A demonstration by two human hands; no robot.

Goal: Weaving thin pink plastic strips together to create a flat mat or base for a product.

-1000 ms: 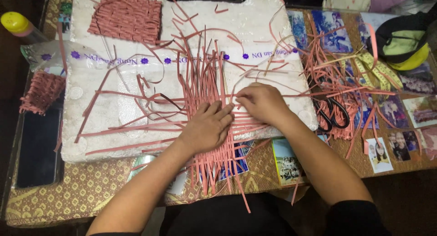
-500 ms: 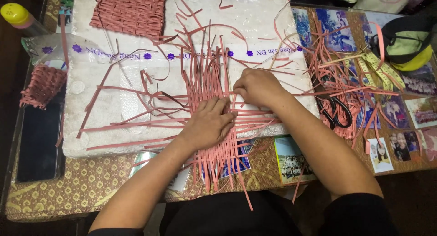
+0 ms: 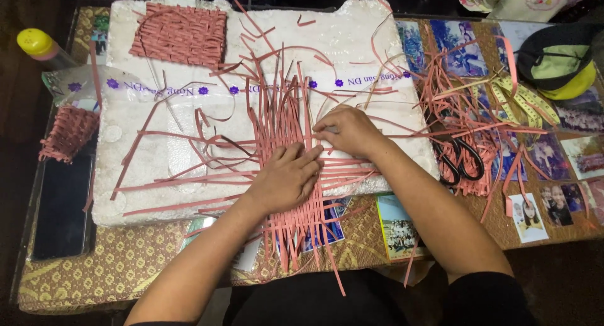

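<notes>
Matt pink paper strips (image 3: 286, 121) on a rough white foam board (image 3: 352, 39) (dimpled).

Soft even overhead light, dark corners, sharp focus throughout.

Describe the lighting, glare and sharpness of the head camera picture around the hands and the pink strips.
Head view: even, soft light on the white foam board, with no harsh glare; the left hand and right hand on the pink woven strips look reasonably sharp; only faint shadows under the hands; the frame's edges and lower corners fall dark.
</notes>
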